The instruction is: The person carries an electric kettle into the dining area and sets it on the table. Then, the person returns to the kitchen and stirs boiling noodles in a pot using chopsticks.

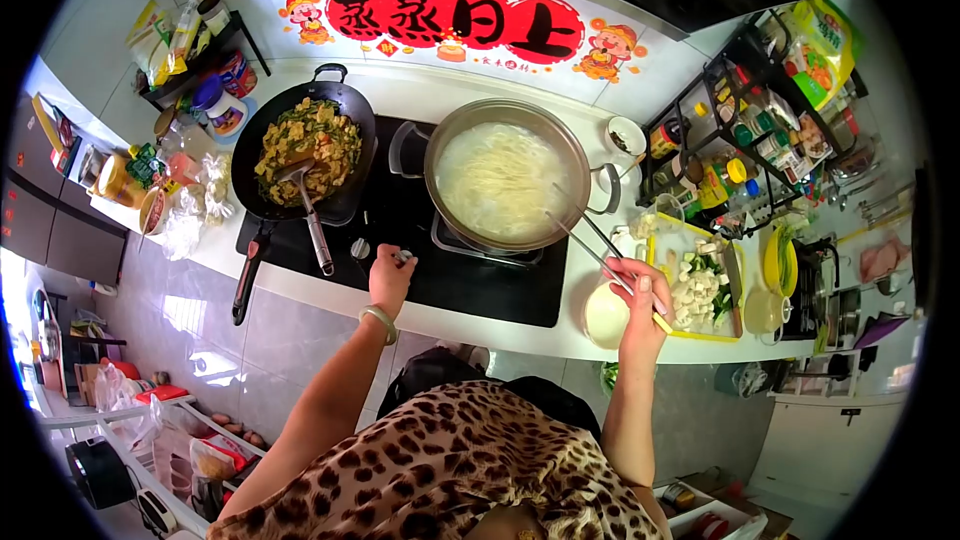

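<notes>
My left hand (390, 278) is at the front of the black gas stove (480, 290), its fingers closed on a round control knob (404, 257). A second knob (360, 249) sits just left of it. In my right hand (642, 302) is a pair of long chopsticks (590, 248), slanting up and left over the rim of a large two-handled pot (440, 145). Their tips reach the pale noodles (500, 175) in cloudy liquid. On the left burner stands a black wok (250, 195) of cooked egg and greens (300, 155), with a metal spatula (310, 210) resting in it.
Right of the stove are a pale bowl (604, 318) and a yellow-edged cutting board (690, 230) bearing chopped white and green pieces (700, 290) and a knife (735, 290). A seasoning rack (740, 130) stands behind. The wok handle (250, 275) juts over the counter's front edge.
</notes>
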`<state>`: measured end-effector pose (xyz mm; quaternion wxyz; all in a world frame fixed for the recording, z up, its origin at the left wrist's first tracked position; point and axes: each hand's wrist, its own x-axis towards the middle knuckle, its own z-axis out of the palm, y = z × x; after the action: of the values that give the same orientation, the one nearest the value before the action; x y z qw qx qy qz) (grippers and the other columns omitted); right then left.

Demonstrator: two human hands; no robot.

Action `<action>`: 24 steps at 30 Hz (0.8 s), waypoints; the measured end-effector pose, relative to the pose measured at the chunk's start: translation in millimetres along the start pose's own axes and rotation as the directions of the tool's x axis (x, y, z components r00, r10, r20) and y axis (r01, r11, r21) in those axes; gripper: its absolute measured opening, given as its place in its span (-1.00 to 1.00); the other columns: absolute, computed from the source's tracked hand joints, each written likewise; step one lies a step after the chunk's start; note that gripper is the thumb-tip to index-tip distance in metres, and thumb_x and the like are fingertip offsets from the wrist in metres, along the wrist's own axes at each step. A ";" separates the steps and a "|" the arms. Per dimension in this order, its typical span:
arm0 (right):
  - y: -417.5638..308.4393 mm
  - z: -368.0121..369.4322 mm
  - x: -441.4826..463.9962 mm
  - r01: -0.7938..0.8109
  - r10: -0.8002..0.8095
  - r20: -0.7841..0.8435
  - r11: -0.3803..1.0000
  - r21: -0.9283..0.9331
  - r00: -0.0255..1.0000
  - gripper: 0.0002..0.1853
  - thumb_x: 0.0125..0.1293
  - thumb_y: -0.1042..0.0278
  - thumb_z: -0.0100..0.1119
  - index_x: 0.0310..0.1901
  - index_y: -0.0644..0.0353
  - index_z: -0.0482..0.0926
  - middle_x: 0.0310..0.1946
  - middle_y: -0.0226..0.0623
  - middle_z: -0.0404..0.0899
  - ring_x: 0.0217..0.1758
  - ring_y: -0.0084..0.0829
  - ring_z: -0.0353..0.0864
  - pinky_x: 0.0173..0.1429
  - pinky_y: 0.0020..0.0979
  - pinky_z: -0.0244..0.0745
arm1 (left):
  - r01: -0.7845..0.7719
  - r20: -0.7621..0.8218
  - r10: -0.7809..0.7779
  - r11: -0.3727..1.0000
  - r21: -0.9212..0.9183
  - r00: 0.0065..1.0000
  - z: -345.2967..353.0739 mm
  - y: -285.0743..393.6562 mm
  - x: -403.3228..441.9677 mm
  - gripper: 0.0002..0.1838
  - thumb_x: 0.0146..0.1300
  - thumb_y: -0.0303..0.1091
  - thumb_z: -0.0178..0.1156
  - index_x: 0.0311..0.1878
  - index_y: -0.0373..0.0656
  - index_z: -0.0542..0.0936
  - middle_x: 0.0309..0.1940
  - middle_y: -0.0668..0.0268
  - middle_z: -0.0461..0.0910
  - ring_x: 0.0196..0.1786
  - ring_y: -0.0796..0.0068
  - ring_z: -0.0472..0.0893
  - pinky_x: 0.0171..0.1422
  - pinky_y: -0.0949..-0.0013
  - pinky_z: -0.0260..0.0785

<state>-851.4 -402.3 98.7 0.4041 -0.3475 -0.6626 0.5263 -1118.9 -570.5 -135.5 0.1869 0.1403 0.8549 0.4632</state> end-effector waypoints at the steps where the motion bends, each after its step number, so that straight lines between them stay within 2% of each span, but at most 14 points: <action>1: -0.4 0.0 -0.1 -0.008 0.007 0.007 1.000 0.019 1.000 -0.65 0.48 0.14 -0.10 -0.02 0.29 0.49 -0.08 -0.12 0.62 -0.03 -0.35 0.64 0.02 -0.43 0.48 | -0.002 -0.006 0.002 1.000 -0.004 1.000 -0.7 2.8 -1.0 -0.61 0.11 -0.35 0.35 -0.08 -0.26 0.42 -0.48 0.21 0.56 -0.52 0.39 0.56 -0.46 0.37 0.44; 2: -1.0 0.1 -0.3 -0.015 0.014 0.014 0.999 0.038 1.000 -0.67 0.49 0.19 -0.10 -0.02 0.30 0.50 -0.08 -0.13 0.62 -0.02 -0.36 0.63 0.04 -0.43 0.47 | -0.005 -0.012 0.005 1.000 -0.009 1.000 -0.6 5.3 -1.9 -0.62 0.11 -0.38 0.36 -0.09 -0.27 0.42 -0.49 0.22 0.55 -0.55 0.45 0.53 -0.51 0.43 0.44; 4: 0.2 0.9 -0.4 -0.010 0.007 0.045 0.998 0.065 0.999 -0.70 0.49 0.24 -0.10 -0.02 0.29 0.52 -0.08 -0.18 0.63 -0.01 -0.40 0.62 0.06 -0.43 0.46 | 0.013 0.019 -0.012 0.999 -0.038 1.000 -2.3 3.8 -2.1 -0.60 0.13 -0.32 0.35 -0.05 -0.24 0.41 -0.42 0.16 0.61 -0.47 0.32 0.60 -0.37 0.30 0.46; 5: 5.6 1.4 0.3 0.006 -0.010 0.059 0.998 0.067 0.998 -0.70 0.49 0.24 -0.10 -0.03 0.29 0.53 -0.08 -0.20 0.63 -0.02 -0.43 0.61 0.06 -0.44 0.46 | 0.011 0.015 -0.010 0.996 -0.090 1.000 2.0 -6.9 2.4 -0.59 0.11 -0.33 0.37 -0.06 -0.24 0.41 -0.35 0.13 0.62 -0.48 0.34 0.60 -0.41 0.33 0.46; 6: 9.7 -2.6 0.9 0.028 -0.031 0.051 0.998 0.057 0.998 -0.71 0.49 0.24 -0.09 -0.03 0.28 0.53 -0.09 -0.23 0.63 -0.02 -0.45 0.61 0.06 -0.45 0.45 | -0.076 0.000 0.077 0.991 -0.106 0.997 11.2 -34.5 12.5 -0.60 0.10 -0.35 0.39 -0.07 -0.22 0.42 -0.36 0.16 0.61 -0.46 0.43 0.57 -0.47 0.39 0.43; 7: 13.3 -3.6 2.1 0.028 -0.036 0.084 0.995 0.093 0.996 -0.71 0.49 0.25 -0.08 -0.04 0.27 0.54 -0.10 -0.27 0.63 -0.03 -0.48 0.60 0.05 -0.46 0.45 | 0.055 0.069 -0.044 0.983 -0.174 0.997 3.9 -14.4 6.2 -0.62 0.10 -0.38 0.39 -0.09 -0.18 0.43 -0.36 0.24 0.58 -0.44 0.51 0.52 -0.50 0.45 0.40; 9: 3.4 -2.7 3.7 0.029 -0.037 0.109 0.997 0.078 0.993 -0.73 0.48 0.25 -0.05 -0.04 0.24 0.55 -0.14 -0.35 0.62 -0.05 -0.51 0.58 0.05 -0.49 0.44 | 0.103 0.093 -0.077 0.942 -0.320 0.993 12.3 -35.3 15.7 -0.64 0.12 -0.41 0.37 -0.08 -0.14 0.42 -0.30 0.31 0.54 -0.46 0.56 0.46 -0.55 0.50 0.36; 11: 9.0 -3.4 5.2 0.029 -0.040 0.111 0.995 0.096 0.993 -0.73 0.48 0.25 -0.06 -0.03 0.25 0.55 -0.14 -0.35 0.61 -0.05 -0.54 0.57 0.06 -0.51 0.44 | -0.012 0.054 0.026 0.972 -0.233 0.998 8.0 -25.9 12.8 -0.64 0.12 -0.41 0.36 -0.09 -0.16 0.41 -0.33 0.29 0.54 -0.45 0.58 0.48 -0.57 0.51 0.38; 12: 3.2 -2.0 3.9 0.020 -0.035 0.120 0.992 0.124 0.992 -0.73 0.48 0.27 -0.06 -0.03 0.26 0.55 -0.13 -0.34 0.61 -0.04 -0.56 0.56 0.06 -0.52 0.42 | -0.042 0.087 0.070 0.957 -0.286 0.994 11.9 -51.9 27.9 -0.66 0.13 -0.42 0.35 -0.09 -0.18 0.41 -0.35 0.28 0.54 -0.46 0.58 0.48 -0.58 0.52 0.39; 14: -5.8 -2.9 3.2 0.012 -0.029 0.099 0.986 0.169 0.995 -0.78 0.46 0.33 -0.01 -0.06 0.29 0.53 -0.17 -0.33 0.62 -0.05 -0.55 0.58 0.08 -0.50 0.47 | -0.118 0.079 0.141 0.962 -0.247 0.987 11.2 -51.1 28.9 -0.70 0.16 -0.45 0.31 -0.12 -0.23 0.40 -0.42 0.29 0.51 -0.53 0.63 0.44 -0.61 0.55 0.35; 18: -5.8 -6.4 2.7 0.074 -0.088 0.075 0.982 0.171 0.993 -0.80 0.45 0.36 0.00 -0.07 0.31 0.53 -0.18 -0.32 0.62 -0.05 -0.54 0.59 0.09 -0.50 0.47 | -0.128 0.075 0.144 0.975 -0.181 0.987 8.8 -45.6 28.9 -0.69 0.16 -0.46 0.32 -0.12 -0.26 0.40 -0.46 0.30 0.47 -0.56 0.62 0.42 -0.63 0.54 0.33; 20: -1.9 -7.7 3.0 0.061 -0.077 0.077 0.981 0.182 0.994 -0.76 0.46 0.31 0.00 -0.06 0.31 0.53 -0.17 -0.31 0.62 -0.05 -0.53 0.59 0.08 -0.51 0.46 | -0.117 0.062 0.126 0.985 -0.129 0.990 7.6 -41.9 27.5 -0.68 0.15 -0.45 0.32 -0.12 -0.26 0.40 -0.46 0.30 0.47 -0.58 0.62 0.42 -0.63 0.54 0.34; 24: 2.9 -7.6 1.4 0.024 -0.042 0.083 0.977 0.212 0.996 -0.72 0.47 0.25 -0.02 -0.02 0.30 0.53 -0.13 -0.31 0.61 -0.03 -0.53 0.57 0.08 -0.51 0.44 | -0.134 0.056 0.146 0.976 -0.172 0.988 6.4 -46.0 27.8 -0.69 0.14 -0.45 0.33 -0.12 -0.26 0.42 -0.46 0.28 0.48 -0.59 0.60 0.42 -0.62 0.54 0.34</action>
<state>-845.0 -397.3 97.1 0.4180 -0.2686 -0.6258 0.6013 -1143.8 -578.7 -182.9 0.1940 0.1995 0.7939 0.5406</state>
